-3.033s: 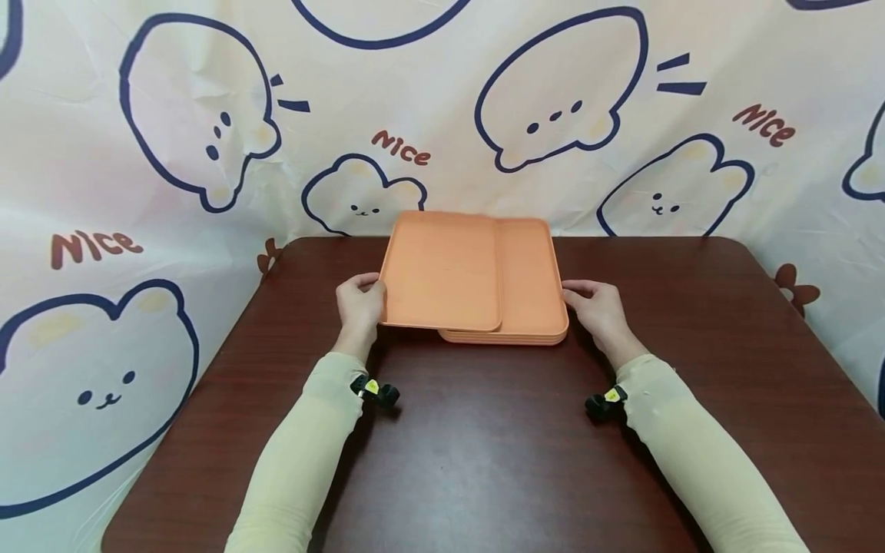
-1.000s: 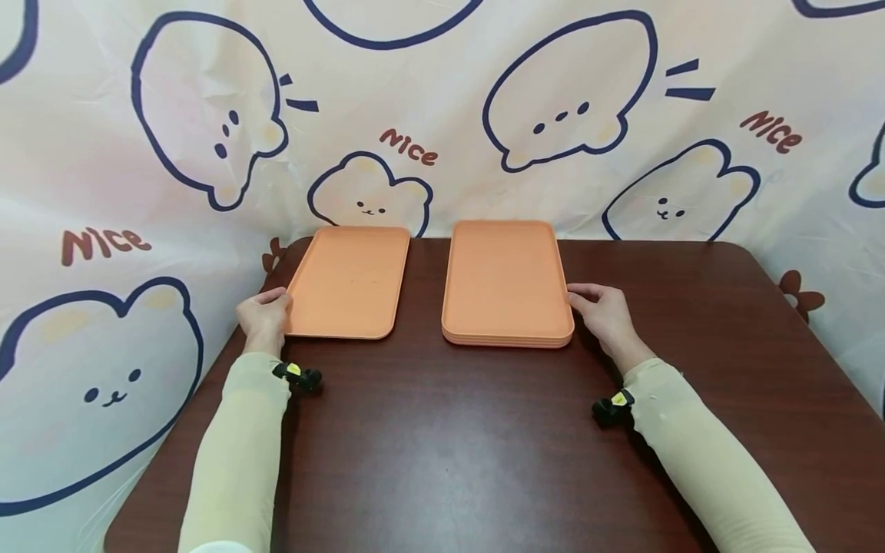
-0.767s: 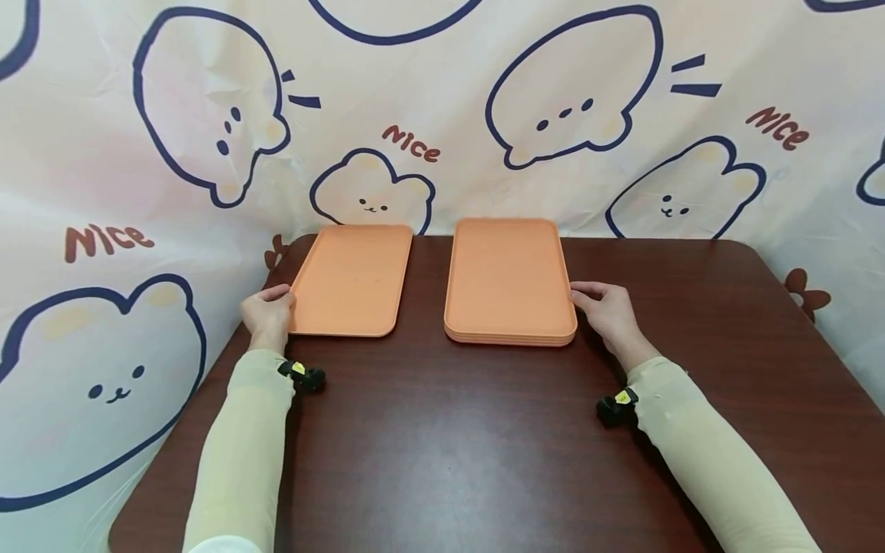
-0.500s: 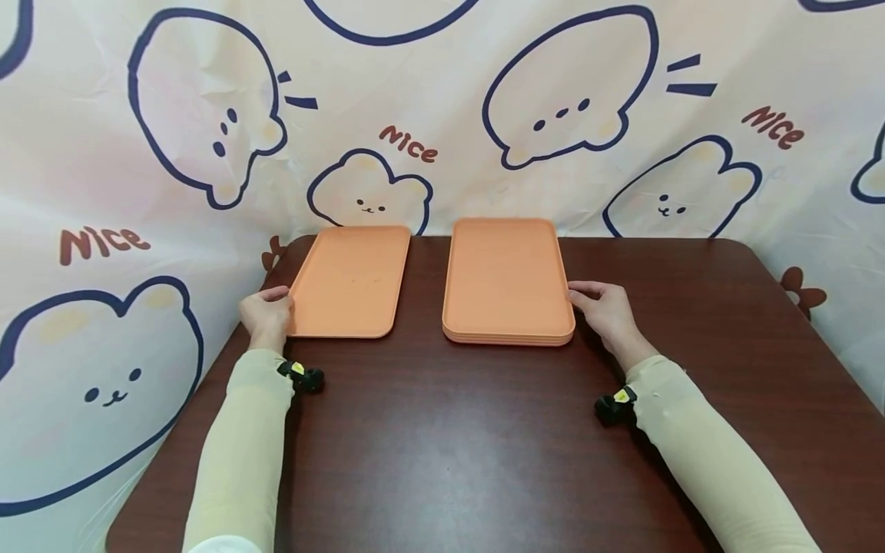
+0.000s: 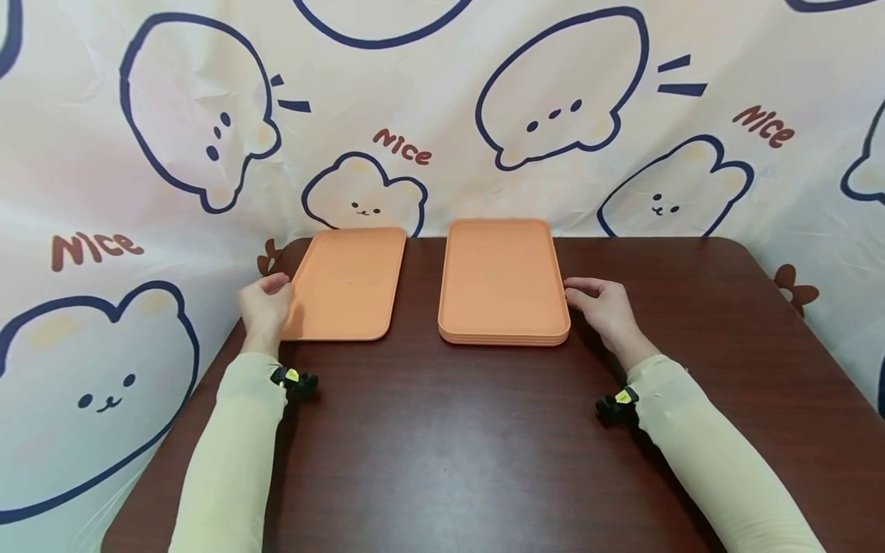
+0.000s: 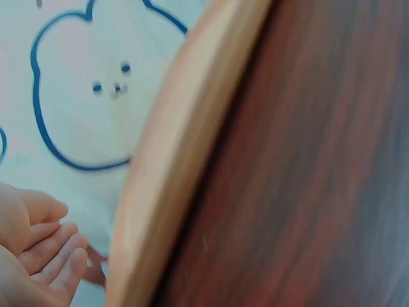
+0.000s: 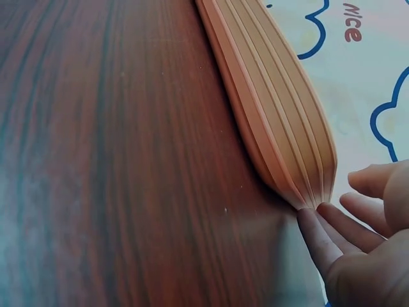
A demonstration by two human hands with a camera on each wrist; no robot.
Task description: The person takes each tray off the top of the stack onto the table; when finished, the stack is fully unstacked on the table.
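On the table (image 5: 442, 438), where three seconds ago a tray lay overlapping the pile, we now see two separate groups. The stack (image 5: 503, 284) sits at the back, slightly right of centre; the single tray (image 5: 349, 288) lies flat to its left, a gap between them. We judge from this that one tray is fully parted from the rest. The newest change is at the left hand (image 5: 265, 311): half a second ago it held the single tray's outer edge; now its fingers are loosely bent, grip nothing and stand just beside that edge. The right hand (image 5: 607, 313) touches the stack's right side with some fingertips, the others apart, clamped on nothing. Among the containers, the stack is shallow trays nested together, the lower insides hidden; in the single tray we see its faintly marked floor.
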